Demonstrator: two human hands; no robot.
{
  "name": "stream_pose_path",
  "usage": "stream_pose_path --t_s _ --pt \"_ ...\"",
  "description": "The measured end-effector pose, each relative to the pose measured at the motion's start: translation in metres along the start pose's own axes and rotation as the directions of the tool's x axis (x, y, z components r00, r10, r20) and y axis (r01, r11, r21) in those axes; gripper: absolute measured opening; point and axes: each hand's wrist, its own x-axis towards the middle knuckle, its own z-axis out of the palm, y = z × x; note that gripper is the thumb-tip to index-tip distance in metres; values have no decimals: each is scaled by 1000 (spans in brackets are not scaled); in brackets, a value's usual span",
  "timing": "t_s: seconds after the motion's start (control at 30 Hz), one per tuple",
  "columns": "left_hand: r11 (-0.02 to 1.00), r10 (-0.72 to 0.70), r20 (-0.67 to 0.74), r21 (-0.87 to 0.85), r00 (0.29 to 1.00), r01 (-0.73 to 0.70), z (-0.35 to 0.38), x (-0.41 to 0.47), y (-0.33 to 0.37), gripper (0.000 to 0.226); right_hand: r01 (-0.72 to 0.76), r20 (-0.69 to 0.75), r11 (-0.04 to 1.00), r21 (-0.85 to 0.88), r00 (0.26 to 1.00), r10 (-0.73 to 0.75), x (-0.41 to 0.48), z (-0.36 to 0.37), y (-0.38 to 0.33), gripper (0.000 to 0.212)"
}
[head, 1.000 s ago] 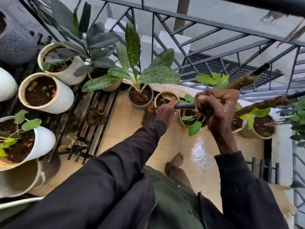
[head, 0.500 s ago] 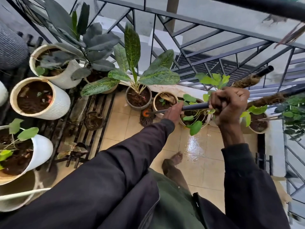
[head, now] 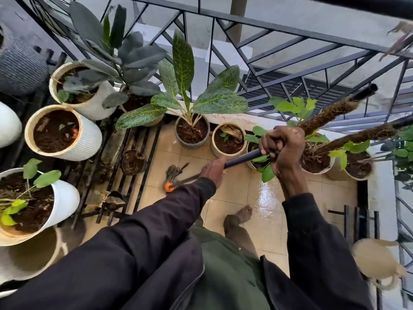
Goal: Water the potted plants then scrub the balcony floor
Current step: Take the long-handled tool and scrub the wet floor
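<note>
Head view: I log left hand and right hand both gripping mop handle; mop head on wet floor.

Black metal railing, dark slatted floor rack, grey woven basket

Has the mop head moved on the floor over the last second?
Yes. The mop head has drawn back from the grey pot toward the person, with bare tiles now between them; earlier it lay at the pot's foot.

Dark mop slants onto wet tiles
</note>
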Motion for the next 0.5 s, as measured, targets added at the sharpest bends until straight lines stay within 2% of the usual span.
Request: stream_pose_path --t_s 0.23,0.5 --pt "1000 1 -98 -27 995 -4 6 -19 2 26 74 96 996 55 992 -79 -13 3 -4 47" --pt "971 168 -204 -136 964 -198 -6 7 51 15 241 115 963 -120 967 -227 -8 3 -49 47"
